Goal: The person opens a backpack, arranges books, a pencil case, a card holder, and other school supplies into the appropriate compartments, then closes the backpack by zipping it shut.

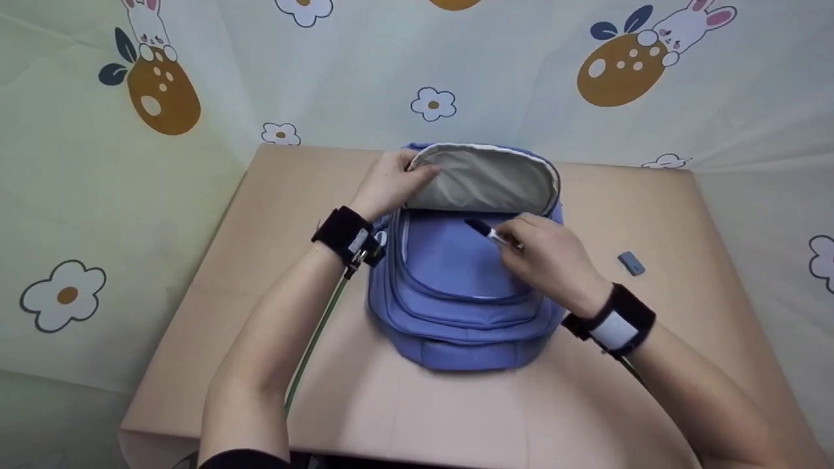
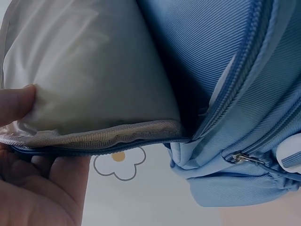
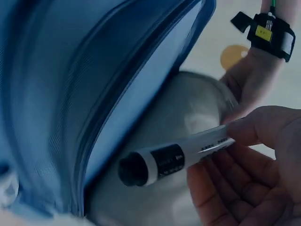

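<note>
A blue backpack (image 1: 466, 260) lies on the table with its front pocket unzipped. The pocket's flap (image 1: 488, 182) is folded back, showing a grey lining. My left hand (image 1: 391, 182) pinches the left edge of that flap, thumb on the lining and fingers beneath, as the left wrist view shows. Over the pocket opening, my right hand (image 1: 554, 260) holds a white marker (image 3: 197, 148) with a black cap. The capped end points up and left in the head view, and the marker is above the pocket's blue inner panel.
A small grey-blue block (image 1: 631, 263), perhaps an eraser, lies on the table (image 1: 671, 339) right of the backpack. Behind and beside the table hangs a patterned curtain (image 1: 365, 71). A zipper pull (image 2: 247, 158) shows on the backpack's side.
</note>
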### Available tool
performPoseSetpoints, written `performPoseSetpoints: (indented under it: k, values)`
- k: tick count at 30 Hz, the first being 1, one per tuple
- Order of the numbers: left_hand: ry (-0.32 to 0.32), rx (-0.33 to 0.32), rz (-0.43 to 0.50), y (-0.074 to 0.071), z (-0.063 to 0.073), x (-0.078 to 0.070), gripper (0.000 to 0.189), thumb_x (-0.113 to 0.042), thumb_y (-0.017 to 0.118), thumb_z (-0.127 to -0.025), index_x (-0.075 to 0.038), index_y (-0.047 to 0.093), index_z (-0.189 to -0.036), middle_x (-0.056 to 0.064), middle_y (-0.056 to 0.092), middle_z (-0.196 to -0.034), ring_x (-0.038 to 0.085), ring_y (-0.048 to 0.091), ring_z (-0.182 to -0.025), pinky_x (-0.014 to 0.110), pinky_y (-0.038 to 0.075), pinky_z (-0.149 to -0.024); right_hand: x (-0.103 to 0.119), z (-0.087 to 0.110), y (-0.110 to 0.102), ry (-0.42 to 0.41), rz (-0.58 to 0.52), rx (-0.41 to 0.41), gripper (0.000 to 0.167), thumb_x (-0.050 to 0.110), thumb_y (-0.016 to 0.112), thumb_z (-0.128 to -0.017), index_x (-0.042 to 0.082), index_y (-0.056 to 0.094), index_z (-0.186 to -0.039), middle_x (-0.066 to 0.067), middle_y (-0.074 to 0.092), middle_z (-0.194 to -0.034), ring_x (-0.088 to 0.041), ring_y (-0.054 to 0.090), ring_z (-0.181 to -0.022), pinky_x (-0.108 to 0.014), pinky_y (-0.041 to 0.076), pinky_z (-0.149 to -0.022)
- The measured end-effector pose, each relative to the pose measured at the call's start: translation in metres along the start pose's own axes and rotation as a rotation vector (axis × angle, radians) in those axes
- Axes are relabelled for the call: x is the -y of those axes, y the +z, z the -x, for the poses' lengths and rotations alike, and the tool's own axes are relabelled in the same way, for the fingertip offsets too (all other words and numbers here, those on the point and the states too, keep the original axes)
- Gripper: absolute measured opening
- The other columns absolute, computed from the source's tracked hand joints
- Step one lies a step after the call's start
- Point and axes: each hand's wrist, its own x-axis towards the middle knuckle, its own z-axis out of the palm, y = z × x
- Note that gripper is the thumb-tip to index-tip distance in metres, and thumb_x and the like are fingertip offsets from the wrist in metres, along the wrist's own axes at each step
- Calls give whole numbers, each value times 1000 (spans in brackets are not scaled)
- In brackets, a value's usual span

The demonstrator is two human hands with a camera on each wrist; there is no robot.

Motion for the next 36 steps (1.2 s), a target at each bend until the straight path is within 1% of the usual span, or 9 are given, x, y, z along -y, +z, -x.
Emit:
performPoseSetpoints:
  k: [3, 5, 9, 13, 16, 20, 24, 31, 36]
  values:
    - [6, 5, -17, 2, 0, -1, 34, -33, 72, -96, -16, 53, -74, -6, 43, -64, 8, 37, -53, 24, 31, -50, 1, -15, 17, 111, -26, 116, 13, 8, 71, -88, 5, 73, -101, -4, 66, -88, -20, 62, -78, -40, 52, -70]
    - [14, 10, -27, 3, -1, -1, 32, -32, 72, -96, -15, 55, -75, -6, 44, -64, 8, 37, -53, 24, 31, -50, -1, -22, 26, 151, -2, 167, 11, 8, 69, -86, 5, 72, -97, -5, 64, -84, -24, 61, -75, -43, 50, -70]
    - [20, 2, -34, 3, -1, -3, 31, -31, 72, -96, -15, 56, -75, -6, 43, -64, 8, 37, -53, 24, 30, -50, -7, -29, 39, 182, 73, 199, 2, 5, 65, -82, 6, 64, -85, -8, 61, -76, -31, 59, -67, -49, 48, -63]
    - [16, 4, -36, 1, 0, -6, 34, -31, 72, -97, -15, 52, -74, -6, 42, -63, 7, 36, -52, 23, 29, -48, -13, -27, 45, 171, 144, 158, 10, 0, 63, -79, 4, 53, -80, -15, 60, -71, -39, 60, -61, -55, 47, -56]
    - [18, 12, -41, 0, -1, -7, 35, -31, 71, -97, -15, 52, -73, -7, 42, -62, 7, 36, -51, 23, 29, -48, -15, -23, 47, 142, 202, 93, 10, -2, 62, -81, 0, 52, -82, -21, 60, -71, -45, 61, -59, -59, 47, -53]
    - [19, 8, -37, -2, -1, -9, 36, -32, 72, -96, -16, 51, -72, -7, 41, -61, 7, 36, -51, 23, 28, -47, -16, -20, 50, 115, 270, 37, 10, -1, 61, -87, -3, 53, -83, -22, 58, -72, -45, 60, -57, -58, 48, -50]
    - [13, 12, -26, -4, 0, -11, 38, -32, 72, -96, -16, 50, -70, -7, 40, -60, 7, 35, -50, 23, 27, -47, -17, -23, 53, 98, 315, 29, 9, -2, 61, -87, -5, 54, -82, -23, 57, -73, -44, 60, -55, -57, 48, -49]
    - [28, 13, -8, -5, -1, -10, 39, -30, 72, -96, -16, 49, -68, -7, 39, -58, 7, 34, -49, 22, 26, -46, -24, -27, 60, 110, 392, 32, 4, -7, 58, -88, -6, 56, -84, -24, 59, -75, -44, 62, -57, -57, 51, -50]
    - [22, 14, 5, -3, 0, -4, 42, -30, 72, -96, -17, 45, -67, -7, 39, -59, 7, 35, -49, 22, 28, -46, -27, -25, 59, 100, 376, 25, 6, -7, 57, -88, -5, 56, -82, -24, 59, -75, -44, 63, -58, -57, 51, -51]
